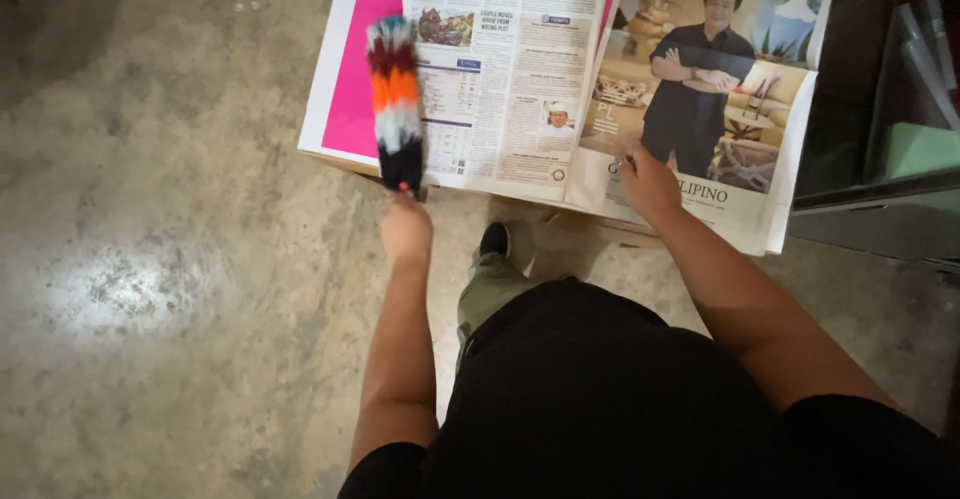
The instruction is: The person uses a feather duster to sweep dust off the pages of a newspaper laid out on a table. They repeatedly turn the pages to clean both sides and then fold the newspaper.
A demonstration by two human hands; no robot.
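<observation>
While the left hand (406,229) stands closed in a fist around the handle of a feather duster (396,99), the duster's banded head of blue, dark red, orange, white and black rises toward twelve o'clock, blurred, over the open newspaper (510,79) spread across a low desk (340,162). Its tip lies over a bright pink page (355,79) at the paper's nine o'clock side, beside columns of print. At three o'clock from the duster, the right hand (648,181) rests on the lower edge of a large photo page (720,59) showing a person with folded arms in a furnished room; that grip is loosely curled, fingers pressed down on the sheet, though whether they pinch the paper's edge cannot be told. Both bare forearms run from six o'clock toward the desk, out of short black sleeves. Between them, a foot in a black shoe (494,239) stands on the mottled concrete floor (170,289) just at the desk's near edge. A dark cabinet with a glass front (890,139) sits at three o'clock, close beside the paper's right margin.
</observation>
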